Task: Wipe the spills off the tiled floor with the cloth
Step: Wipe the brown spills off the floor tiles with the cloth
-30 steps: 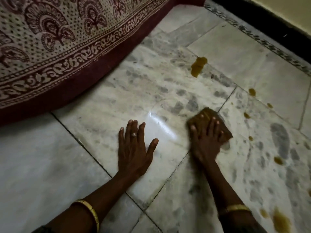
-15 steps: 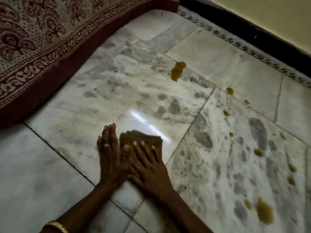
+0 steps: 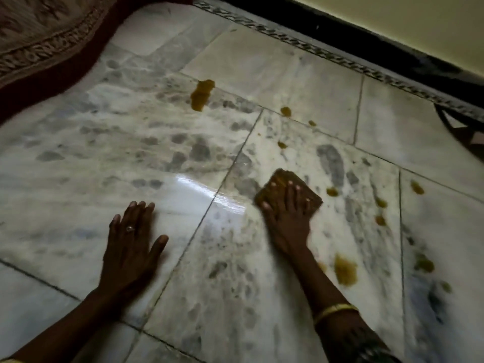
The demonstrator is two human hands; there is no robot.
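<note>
A folded brown cloth (image 3: 281,180) lies flat on the marble tiled floor (image 3: 131,142). My right hand (image 3: 288,213) presses down on it with straight, spread fingers. My left hand (image 3: 131,242), wearing a ring, rests flat on the floor to the left, apart from the cloth. Yellow-brown spills dot the tiles: a large spill (image 3: 201,95) far ahead, small drops (image 3: 285,111) beyond the cloth, a drop (image 3: 332,191) just right of it, and a bigger puddle (image 3: 345,269) beside my right forearm.
A patterned bedspread with a dark red border (image 3: 39,48) hangs at the upper left. A black skirting and pale wall (image 3: 392,30) run along the top right. More drops (image 3: 416,187) lie on the right-hand tiles.
My right hand has slid the cloth to the right, away from my left hand and across the tile joint. My left hand has stayed planted on the floor.
</note>
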